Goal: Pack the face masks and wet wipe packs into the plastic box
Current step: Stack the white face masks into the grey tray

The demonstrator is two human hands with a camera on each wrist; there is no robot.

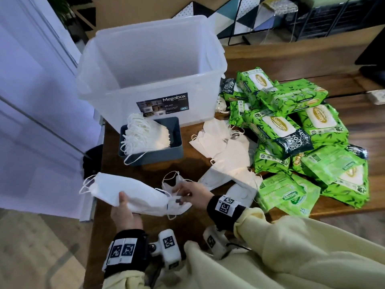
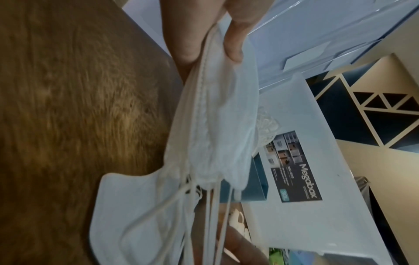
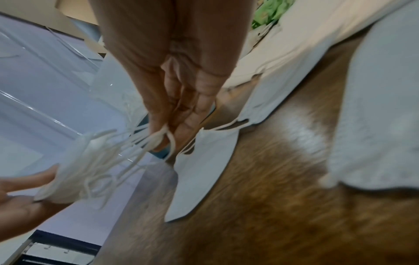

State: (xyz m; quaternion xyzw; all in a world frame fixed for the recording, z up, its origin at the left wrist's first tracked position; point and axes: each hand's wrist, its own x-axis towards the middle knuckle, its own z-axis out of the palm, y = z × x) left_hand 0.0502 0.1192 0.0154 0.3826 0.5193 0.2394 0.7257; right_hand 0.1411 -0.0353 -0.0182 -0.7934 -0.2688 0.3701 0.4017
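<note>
My left hand (image 1: pixel 125 205) grips a stack of white face masks (image 1: pixel 127 193) just above the near part of the wooden table (image 1: pixel 150 172); thumb on top, fingers underneath. My right hand (image 1: pixel 180 195) pinches the ear loops (image 3: pixel 158 138) at the stack's right end. Under that hand another mask (image 3: pixel 204 170) lies flat on the table. The clear plastic box (image 1: pixel 150 65) stands open at the back left. Loose masks (image 1: pixel 227 151) lie in the middle, and green wet wipe packs (image 1: pixel 291 126) are heaped on the right.
A small grey-blue tray (image 1: pixel 166 155) packed with upright masks sits right in front of the box. The table's left edge runs beside a white door (image 1: pixel 31 101). A dark item (image 1: pixel 92 161) lies on the floor by that edge.
</note>
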